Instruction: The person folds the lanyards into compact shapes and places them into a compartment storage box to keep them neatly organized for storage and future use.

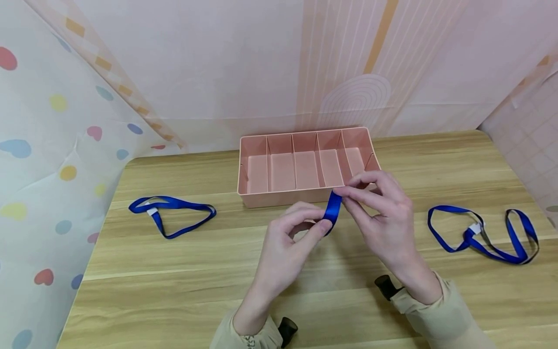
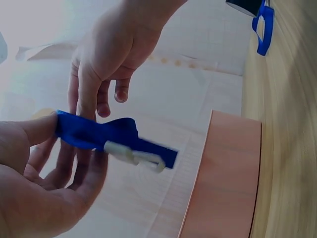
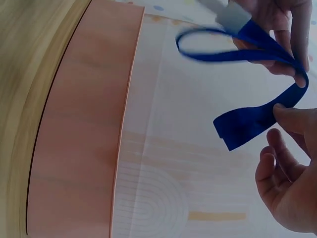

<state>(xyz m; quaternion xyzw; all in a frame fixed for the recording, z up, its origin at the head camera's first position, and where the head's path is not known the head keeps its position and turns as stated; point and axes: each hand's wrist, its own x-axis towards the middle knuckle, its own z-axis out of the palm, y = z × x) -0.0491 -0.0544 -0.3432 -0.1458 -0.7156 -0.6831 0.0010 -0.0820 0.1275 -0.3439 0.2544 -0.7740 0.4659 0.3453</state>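
Note:
A folded blue lanyard [image 1: 333, 209] is held up in front of the pink box [image 1: 279, 198]. My left hand [image 1: 289, 247] pinches its lower part between thumb and fingers. At the upper part, my right hand [image 1: 388, 223] pinches the strap with its fingertips. In the left wrist view a white plastic fitting [image 2: 133, 156] hangs from the lanyard, slightly blurred. The right wrist view shows a narrow loop of the strap [image 3: 213, 55] and a flat doubled end [image 3: 242, 126], with my right thumb pressing on the strap. The head view hides most of the lanyard behind the hands.
The box has several compartments, with nothing visible in them, and stands at the table's back edge. One blue lanyard [image 1: 185, 231] lies on the left of the wooden table [image 1: 165, 295]. Another blue lanyard [image 1: 492, 252] lies on the right.

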